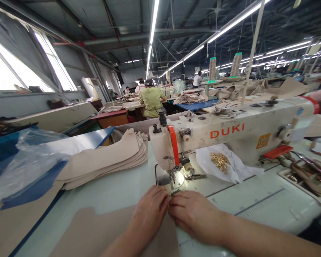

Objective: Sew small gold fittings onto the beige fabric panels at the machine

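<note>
A flat beige fabric panel (pixel 96 228) lies on the pale green table, its front end reaching toward the needle of a white sewing machine (pixel 227 130). My left hand (pixel 151 208) rests on this panel, fingers curled and pinching its edge just before the presser foot (pixel 173 176). Close beside it, my right hand (pixel 194 216) has its fingers pressed together at the panel's right edge. Whatever sits between those right fingertips is hidden. The machine's lamp lights the needle plate (pixel 179 179) right beyond both hands.
Left of the machine is a stack of cut beige panels (pixel 107 157), with clear plastic wrap (pixel 29 157) farther left. Small gold rings (pixel 219 162) lie on white paper under the machine arm. A tray (pixel 291 176) with straps stands at right. A person in a green top (pixel 152 98) sits ahead.
</note>
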A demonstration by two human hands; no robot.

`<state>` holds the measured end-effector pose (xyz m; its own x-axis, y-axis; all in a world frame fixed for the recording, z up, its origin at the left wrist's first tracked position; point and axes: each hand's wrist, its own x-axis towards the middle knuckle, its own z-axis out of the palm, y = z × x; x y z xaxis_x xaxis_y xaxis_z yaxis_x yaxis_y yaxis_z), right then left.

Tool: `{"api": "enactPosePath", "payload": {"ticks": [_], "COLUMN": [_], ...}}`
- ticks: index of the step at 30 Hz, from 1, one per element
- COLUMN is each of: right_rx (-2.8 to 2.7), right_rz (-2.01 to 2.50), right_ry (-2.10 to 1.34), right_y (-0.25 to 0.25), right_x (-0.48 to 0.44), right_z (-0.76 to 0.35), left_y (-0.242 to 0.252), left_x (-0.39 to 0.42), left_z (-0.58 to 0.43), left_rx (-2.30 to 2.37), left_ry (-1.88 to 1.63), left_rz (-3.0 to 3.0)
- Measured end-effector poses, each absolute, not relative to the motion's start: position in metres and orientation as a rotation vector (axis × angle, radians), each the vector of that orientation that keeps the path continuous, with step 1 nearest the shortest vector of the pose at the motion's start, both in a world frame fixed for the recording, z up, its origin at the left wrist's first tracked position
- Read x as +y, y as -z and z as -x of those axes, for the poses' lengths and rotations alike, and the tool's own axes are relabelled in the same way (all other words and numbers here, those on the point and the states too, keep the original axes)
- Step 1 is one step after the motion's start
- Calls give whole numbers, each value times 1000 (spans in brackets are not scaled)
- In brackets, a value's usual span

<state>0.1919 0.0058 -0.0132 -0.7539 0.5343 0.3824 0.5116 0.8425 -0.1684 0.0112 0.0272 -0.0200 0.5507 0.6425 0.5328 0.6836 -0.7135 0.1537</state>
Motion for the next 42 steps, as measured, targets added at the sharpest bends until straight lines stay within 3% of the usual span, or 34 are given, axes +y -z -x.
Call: {"api": "enactPosePath", "payload": {"ticks": [9,25,42], "right_rx": [-2569,-2743,-2688], "right_rz": [880,831,900], "right_ry": [-90,253,96], "right_y": [11,11,14], "right_x": [5,29,49], "right_z": [-190,-200,-206], "left_y": [18,19,20], "left_x": [21,33,62], "left_z": [-8,-23,-27], "left_rx": [-1177,-1193,-1255], "left_ry": [918,984,1088], "left_rz": [2745,2696,2681]}}
